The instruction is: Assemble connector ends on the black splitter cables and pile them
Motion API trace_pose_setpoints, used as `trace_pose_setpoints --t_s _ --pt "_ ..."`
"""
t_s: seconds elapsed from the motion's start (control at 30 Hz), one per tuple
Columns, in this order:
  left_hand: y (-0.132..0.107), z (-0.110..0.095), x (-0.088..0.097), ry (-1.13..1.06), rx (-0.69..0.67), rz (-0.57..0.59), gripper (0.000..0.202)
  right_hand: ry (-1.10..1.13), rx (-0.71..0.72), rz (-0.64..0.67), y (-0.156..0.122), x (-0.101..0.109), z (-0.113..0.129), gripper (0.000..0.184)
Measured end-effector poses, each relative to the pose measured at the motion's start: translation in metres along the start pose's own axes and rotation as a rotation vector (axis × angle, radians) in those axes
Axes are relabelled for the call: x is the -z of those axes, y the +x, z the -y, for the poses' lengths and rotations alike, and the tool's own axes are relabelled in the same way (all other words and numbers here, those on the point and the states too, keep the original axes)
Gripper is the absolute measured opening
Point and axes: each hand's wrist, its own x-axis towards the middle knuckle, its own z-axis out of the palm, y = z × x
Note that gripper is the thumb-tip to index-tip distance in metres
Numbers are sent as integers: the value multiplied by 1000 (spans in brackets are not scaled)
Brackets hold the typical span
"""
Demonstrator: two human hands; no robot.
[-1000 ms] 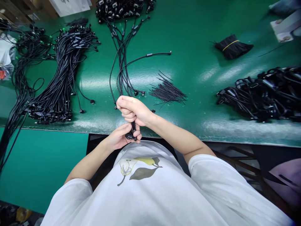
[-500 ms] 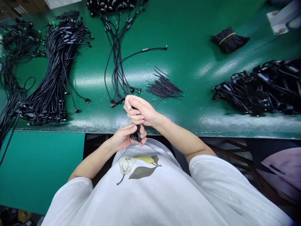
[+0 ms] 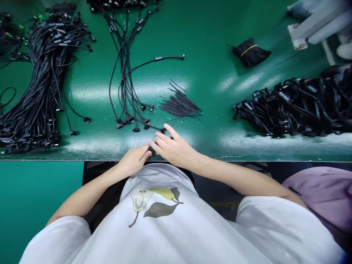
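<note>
The left hand (image 3: 134, 159) has its grip closed, thumb against fingers, on a black piece (image 3: 150, 148) at the bench's near edge; too little shows to tell its form. The right hand (image 3: 176, 149) is just beside it, palm down, fingers parted and partly extended over the piece; whether its grip holds anything is hidden. A plug (image 3: 163, 130) is at its index fingertip. Beyond the hands, loose cables (image 3: 123, 55) lie on the green bench (image 3: 209, 80), plugs toward the person, one cable bending off to the right. Right of these is a small pile of thin ties (image 3: 180, 104). Farther left lies a thick cable bundle (image 3: 45, 77); farther right, a cable heap (image 3: 297, 106), with a yellow-banded bunch (image 3: 250, 53) behind it. A plug heap (image 3: 118, 3) sits at the far side.
</note>
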Motion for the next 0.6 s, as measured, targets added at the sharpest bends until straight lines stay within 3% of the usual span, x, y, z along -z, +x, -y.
trace_pose_setpoints --t_s 0.1,0.2,0.3,0.4,0.47,0.6 --pt "3 -3 -4 108 -20 110 24 -131 -5 134 -11 -12 3 28" --pt "3 -6 -6 117 -52 135 23 -113 30 211 -19 -18 -2 24" --pt "5 -6 -4 43 -72 208 28 -102 112 199 -23 -18 -8 24" --pt "9 -6 -5 -167 -44 321 32 -72 131 166 -23 -17 -9 26" --pt "12 -7 -10 -259 0 313 32 -38 111 177 -21 -16 -6 27" --pt "14 -7 -16 -149 25 169 31 98 20 254 -19 -7 -11 29"
